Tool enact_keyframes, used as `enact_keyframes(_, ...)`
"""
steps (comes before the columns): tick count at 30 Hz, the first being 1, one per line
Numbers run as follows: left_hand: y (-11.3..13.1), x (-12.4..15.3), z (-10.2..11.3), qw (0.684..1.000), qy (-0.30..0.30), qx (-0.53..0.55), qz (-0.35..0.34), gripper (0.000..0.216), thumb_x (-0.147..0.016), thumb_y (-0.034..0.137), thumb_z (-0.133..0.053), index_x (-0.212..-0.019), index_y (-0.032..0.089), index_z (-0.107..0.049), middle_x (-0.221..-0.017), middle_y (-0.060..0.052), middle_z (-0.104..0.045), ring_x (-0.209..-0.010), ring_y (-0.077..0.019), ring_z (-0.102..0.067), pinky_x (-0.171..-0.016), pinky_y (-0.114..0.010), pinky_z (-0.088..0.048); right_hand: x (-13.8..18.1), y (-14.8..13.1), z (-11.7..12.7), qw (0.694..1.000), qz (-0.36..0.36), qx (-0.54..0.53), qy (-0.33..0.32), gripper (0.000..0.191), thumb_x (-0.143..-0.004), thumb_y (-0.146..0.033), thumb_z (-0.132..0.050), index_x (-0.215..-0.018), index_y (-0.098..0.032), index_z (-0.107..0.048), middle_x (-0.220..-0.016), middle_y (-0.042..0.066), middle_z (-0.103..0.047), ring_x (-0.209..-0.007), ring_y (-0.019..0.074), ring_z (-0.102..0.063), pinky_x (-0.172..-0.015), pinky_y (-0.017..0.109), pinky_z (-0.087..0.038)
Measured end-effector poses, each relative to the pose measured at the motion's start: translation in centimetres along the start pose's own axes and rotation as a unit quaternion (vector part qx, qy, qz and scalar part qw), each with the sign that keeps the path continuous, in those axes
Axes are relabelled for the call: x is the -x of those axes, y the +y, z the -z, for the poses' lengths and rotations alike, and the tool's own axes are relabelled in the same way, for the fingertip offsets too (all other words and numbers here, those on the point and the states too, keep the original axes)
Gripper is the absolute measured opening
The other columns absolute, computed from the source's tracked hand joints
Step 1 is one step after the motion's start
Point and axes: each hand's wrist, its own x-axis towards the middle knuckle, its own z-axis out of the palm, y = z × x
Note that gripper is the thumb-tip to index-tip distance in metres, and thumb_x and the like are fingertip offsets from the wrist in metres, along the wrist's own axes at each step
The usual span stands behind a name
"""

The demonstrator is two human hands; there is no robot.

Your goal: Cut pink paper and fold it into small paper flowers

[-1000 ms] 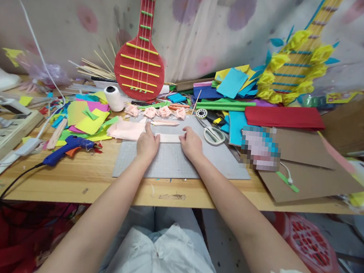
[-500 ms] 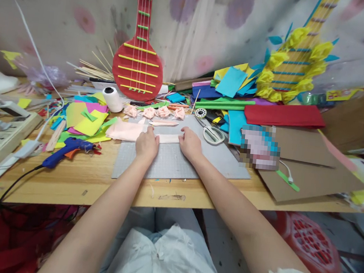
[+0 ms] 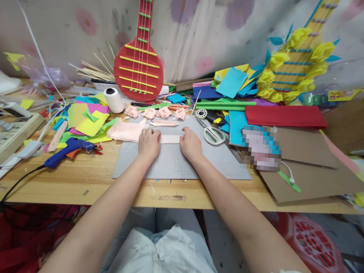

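Note:
A narrow, folded strip of pale pink crepe paper [image 3: 170, 139] lies across the grey cutting mat [image 3: 179, 166]. My left hand [image 3: 149, 143] is closed on its left part, fingers curled down over the paper. At the strip's right end my right hand [image 3: 190, 144] is closed too, thumb and fingers pinching the edge. Wider pale pink crepe paper [image 3: 125, 130] spreads out to the left of my left hand. Just beyond the hands are pink paper flowers [image 3: 163, 112] in a row and a thin pink paper piece [image 3: 164, 124]. Scissors [image 3: 213, 135] rest to the right of my right hand.
A blue glue gun [image 3: 71, 151] and a power strip [image 3: 4, 145] are at the left. White thread [image 3: 113, 100] stands behind the coloured paper scraps [image 3: 89, 119]. A red paper lute [image 3: 138, 73] leans at the back. Brown cardboard [image 3: 306, 178] covers the right side.
The hands stay on the strip with little movement; the left fingers have shifted slightly on it. The whole view has moved a touch.

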Motion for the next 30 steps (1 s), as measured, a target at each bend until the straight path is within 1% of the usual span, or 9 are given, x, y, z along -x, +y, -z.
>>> enact_keyframes(6, 0.2, 0.1, 0.2, 0.999, 0.034, 0.012, -0.008, 0.02, -0.082, 0.026, -0.043, -0.09, 0.018, -0.06, -0.091, -0.011, -0.056, -0.094, -0.0273, -0.046, -0.08, -0.04, -0.04, -0.1, 0.1, 0.0, 1.0, -0.006, -0.01, -0.006, 0.028, -0.083, -0.018, -0.04, -0.11, -0.016, -0.046, -0.099, 0.01, -0.061, -0.092, 0.0225, -0.054, -0.074, 0.03, -0.039)
enact_keyframes(8, 0.2, 0.2, 0.2, 0.998, 0.044, 0.036, -0.034, 0.02, -0.082, 0.024, -0.044, -0.091, 0.017, -0.06, -0.095, -0.012, -0.057, -0.099, -0.0267, -0.046, -0.084, -0.04, -0.04, -0.1, 0.1, 0.0, 1.0, -0.009, -0.013, -0.007, 0.027, -0.083, -0.018, -0.04, -0.109, -0.016, -0.046, -0.099, 0.009, -0.061, -0.092, 0.0222, -0.054, -0.074, 0.03, -0.039)
enact_keyframes(9, 0.2, 0.3, 0.2, 0.996, 0.045, 0.052, -0.061, 0.022, -0.083, 0.024, -0.042, -0.092, 0.017, -0.06, -0.1, -0.012, -0.057, -0.103, -0.0257, -0.046, -0.087, -0.04, -0.04, -0.1, 0.1, 0.0, 1.0, -0.01, -0.014, -0.006, 0.027, -0.083, -0.018, -0.04, -0.109, -0.016, -0.046, -0.099, 0.009, -0.061, -0.092, 0.0221, -0.054, -0.074, 0.03, -0.039)
enact_keyframes(11, 0.4, 0.6, 0.2, 0.985, 0.029, 0.082, -0.149, 0.027, -0.085, 0.024, -0.038, -0.1, 0.017, -0.059, -0.114, -0.01, -0.055, -0.114, -0.0225, -0.043, -0.096, -0.039, -0.036, -0.1, 0.1, 0.0, 1.0, -0.006, -0.017, -0.002, 0.027, -0.083, -0.018, -0.04, -0.109, -0.016, -0.046, -0.1, 0.009, -0.06, -0.092, 0.0218, -0.054, -0.074, 0.03, -0.039)
enact_keyframes(13, 0.7, 0.9, 0.1, 0.964, -0.015, 0.095, -0.249, 0.035, -0.088, 0.027, -0.033, -0.113, 0.017, -0.054, -0.129, -0.007, -0.048, -0.125, -0.0192, -0.035, -0.105, -0.038, -0.028, 0.0, 0.1, 0.0, 1.0, -0.003, -0.019, 0.0, 0.027, -0.083, -0.018, -0.04, -0.109, -0.016, -0.046, -0.1, 0.009, -0.06, -0.091, 0.0214, -0.054, -0.074, 0.029, -0.039)
enact_keyframes(15, 0.9, 1.2, 0.0, 0.948, -0.072, 0.088, -0.298, 0.043, -0.089, 0.034, -0.03, -0.125, 0.015, -0.045, -0.137, -0.008, -0.041, -0.131, -0.0186, -0.028, -0.109, -0.039, -0.021, 0.0, 0.0, 0.1, 1.0, -0.002, -0.02, -0.001, 0.026, -0.083, -0.018, -0.04, -0.109, -0.015, -0.046, -0.1, 0.009, -0.06, -0.091, 0.0209, -0.054, -0.074, 0.029, -0.038)
enact_keyframes(17, 1.1, 1.3, -0.1, 0.946, -0.119, 0.075, -0.292, 0.052, -0.089, 0.041, -0.028, -0.131, 0.012, -0.038, -0.14, -0.01, -0.037, -0.133, -0.0196, -0.025, -0.11, -0.039, -0.019, 0.1, 0.0, 0.2, 1.0, -0.005, -0.02, -0.004, 0.026, -0.083, -0.018, -0.04, -0.109, -0.015, -0.046, -0.099, 0.009, -0.06, -0.091, 0.0207, -0.054, -0.074, 0.029, -0.038)
enact_keyframes(20, 1.1, 1.4, -0.1, 0.948, -0.156, 0.063, -0.269, 0.058, -0.088, 0.047, -0.025, -0.133, 0.011, -0.035, -0.142, -0.011, -0.033, -0.134, -0.0197, -0.022, -0.11, -0.038, -0.018, 0.1, -0.1, 0.2, 1.0, -0.007, -0.018, -0.005, 0.026, -0.084, -0.017, -0.039, -0.109, -0.016, -0.046, -0.1, 0.009, -0.06, -0.093, 0.0207, -0.053, -0.075, 0.029, -0.038)
enact_keyframes(30, 1.3, 1.7, 0.2, 0.955, -0.179, 0.049, -0.231, 0.058, -0.088, 0.048, -0.027, -0.134, 0.015, -0.035, -0.144, -0.011, -0.029, -0.134, -0.0216, -0.02, -0.11, -0.04, -0.018, 0.1, 0.0, 0.1, 1.0, -0.005, -0.021, -0.005, 0.026, -0.084, -0.017, -0.039, -0.108, -0.016, -0.047, -0.101, 0.01, -0.06, -0.094, 0.0206, -0.053, -0.076, 0.029, -0.038)
